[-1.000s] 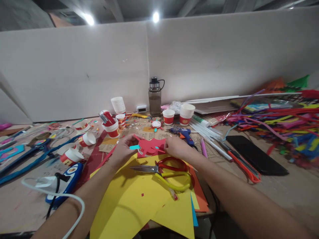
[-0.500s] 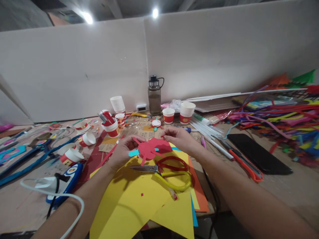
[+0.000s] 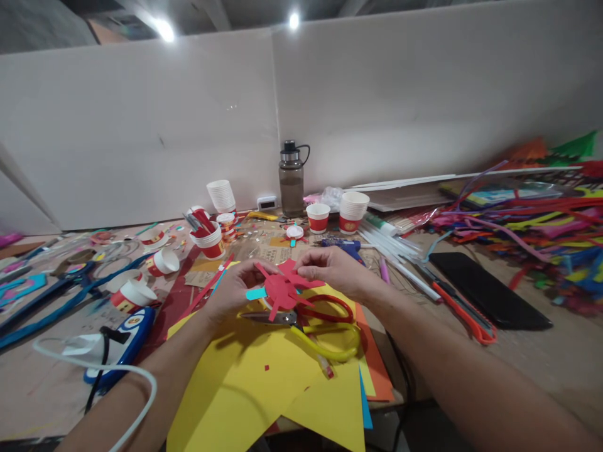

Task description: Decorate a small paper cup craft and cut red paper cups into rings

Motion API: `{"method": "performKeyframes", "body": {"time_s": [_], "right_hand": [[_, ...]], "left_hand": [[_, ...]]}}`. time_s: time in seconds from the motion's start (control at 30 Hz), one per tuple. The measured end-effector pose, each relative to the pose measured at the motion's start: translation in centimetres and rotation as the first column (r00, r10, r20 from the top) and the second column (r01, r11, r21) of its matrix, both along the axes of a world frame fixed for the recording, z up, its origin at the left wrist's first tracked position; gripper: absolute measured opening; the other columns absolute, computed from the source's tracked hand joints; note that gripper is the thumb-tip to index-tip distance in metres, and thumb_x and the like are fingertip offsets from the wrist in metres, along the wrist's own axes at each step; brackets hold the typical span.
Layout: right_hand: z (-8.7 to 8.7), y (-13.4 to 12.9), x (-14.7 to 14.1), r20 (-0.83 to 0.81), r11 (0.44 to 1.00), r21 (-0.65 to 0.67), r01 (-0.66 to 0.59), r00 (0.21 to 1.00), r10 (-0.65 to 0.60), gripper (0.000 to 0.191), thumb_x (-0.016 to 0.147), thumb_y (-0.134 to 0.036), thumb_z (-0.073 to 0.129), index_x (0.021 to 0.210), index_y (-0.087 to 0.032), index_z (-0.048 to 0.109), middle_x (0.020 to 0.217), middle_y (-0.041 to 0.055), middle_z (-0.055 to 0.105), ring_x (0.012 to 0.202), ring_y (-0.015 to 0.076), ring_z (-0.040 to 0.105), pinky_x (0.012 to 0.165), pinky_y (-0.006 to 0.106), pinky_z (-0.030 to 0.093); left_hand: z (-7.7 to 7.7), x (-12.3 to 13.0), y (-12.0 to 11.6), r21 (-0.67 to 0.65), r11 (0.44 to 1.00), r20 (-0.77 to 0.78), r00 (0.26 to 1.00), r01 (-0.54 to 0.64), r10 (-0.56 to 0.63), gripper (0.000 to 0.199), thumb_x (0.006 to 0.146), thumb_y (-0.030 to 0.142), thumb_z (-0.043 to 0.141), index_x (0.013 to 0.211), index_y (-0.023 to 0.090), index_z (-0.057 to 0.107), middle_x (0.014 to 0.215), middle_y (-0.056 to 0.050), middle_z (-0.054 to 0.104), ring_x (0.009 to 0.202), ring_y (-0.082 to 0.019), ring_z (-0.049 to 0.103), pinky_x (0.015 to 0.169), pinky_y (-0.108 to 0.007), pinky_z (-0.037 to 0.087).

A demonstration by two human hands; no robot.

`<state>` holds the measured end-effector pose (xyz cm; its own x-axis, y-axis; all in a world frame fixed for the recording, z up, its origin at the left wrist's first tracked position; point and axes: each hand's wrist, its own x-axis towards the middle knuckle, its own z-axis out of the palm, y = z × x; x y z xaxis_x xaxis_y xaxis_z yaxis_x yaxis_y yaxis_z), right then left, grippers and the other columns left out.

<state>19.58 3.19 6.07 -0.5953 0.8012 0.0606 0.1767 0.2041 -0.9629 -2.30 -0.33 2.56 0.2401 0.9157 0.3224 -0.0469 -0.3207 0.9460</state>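
Between my hands is a red paper cutout (image 3: 281, 292) with several narrow arms around a round middle; a light blue tab (image 3: 256, 294) sticks out at its left. My left hand (image 3: 238, 284) is closed on its left side. The fingers of my right hand (image 3: 325, 267) pinch its upper right part. A white round edge shows a little beneath the red paper, and what it belongs to is mostly hidden. Just under the cutout lie scissors (image 3: 325, 326) with one red and one yellow handle, resting on yellow paper sheets (image 3: 235, 376).
Paper cups (image 3: 207, 242) stand at the back left, more cups (image 3: 354, 213) at the back right. A water bottle (image 3: 291, 182) stands by the wall. On the right lie a glue gun (image 3: 346, 246), a box cutter (image 3: 464, 311), a black phone (image 3: 487, 289) and colourful strips (image 3: 541, 232).
My right hand has moved left and slightly down, its fingers now further over the red cutout. The cutout has tilted and sits slightly lower. More of the glue gun shows.
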Motion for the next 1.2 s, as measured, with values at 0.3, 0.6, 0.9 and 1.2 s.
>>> {"method": "performKeyframes", "body": {"time_s": [0.3, 0.6, 0.9, 1.2], "right_hand": [[-0.6, 0.2, 0.1, 0.045, 0.993, -0.062, -0.099, 0.994, 0.102, 0.017, 0.073, -0.031, 0.065, 0.074, -0.014, 0.063, 0.072, -0.0001, 0.059, 0.068, 0.0104, 0.051, 0.066, 0.024, 0.04], [-0.6, 0.1, 0.1, 0.08, 0.983, -0.094, -0.159, 0.983, 0.167, 0.017, 0.072, -0.032, 0.064, 0.073, -0.016, 0.06, 0.066, -0.0027, 0.055, 0.063, 0.0093, 0.047, 0.063, 0.023, 0.037], [-0.8, 0.1, -0.2, 0.136, 0.993, -0.043, -0.11, 0.984, 0.115, 0.022, 0.069, -0.038, 0.067, 0.072, -0.016, 0.062, 0.066, -0.0027, 0.055, 0.061, 0.0095, 0.045, 0.059, 0.024, 0.035], [-1.3, 0.3, -0.1, 0.159, 0.99, -0.046, -0.13, 0.978, 0.136, 0.02, 0.07, -0.036, 0.066, 0.073, -0.016, 0.062, 0.069, -0.0014, 0.059, 0.064, 0.0106, 0.05, 0.062, 0.024, 0.038]], "left_hand": [[0.0, 0.1, -0.3, -0.021, 0.999, 0.006, 0.999, 0.044, -0.044, 0.027, 0.06, 0.025, 0.08, 0.083, 0.016, 0.067, 0.088, -0.008, 0.069, 0.078, -0.017, 0.065, 0.073, -0.027, 0.051], [0.2, 0.3, -0.5, -0.054, 0.995, 0.016, 0.997, 0.082, -0.081, 0.029, 0.058, 0.027, 0.081, 0.081, 0.015, 0.068, 0.085, -0.009, 0.069, 0.074, -0.016, 0.064, 0.071, -0.027, 0.051], [-0.1, 0.3, -0.5, -0.086, 0.991, 0.029, 0.994, 0.103, -0.101, 0.028, 0.059, 0.025, 0.08, 0.082, 0.016, 0.068, 0.086, -0.008, 0.068, 0.073, -0.016, 0.063, 0.07, -0.026, 0.05], [-0.2, 0.3, -0.6, -0.129, 0.985, 0.036, 0.993, 0.117, -0.113, 0.025, 0.062, 0.026, 0.079, 0.083, 0.017, 0.069, 0.083, -0.006, 0.068, 0.074, -0.015, 0.063, 0.069, -0.025, 0.05]]}}
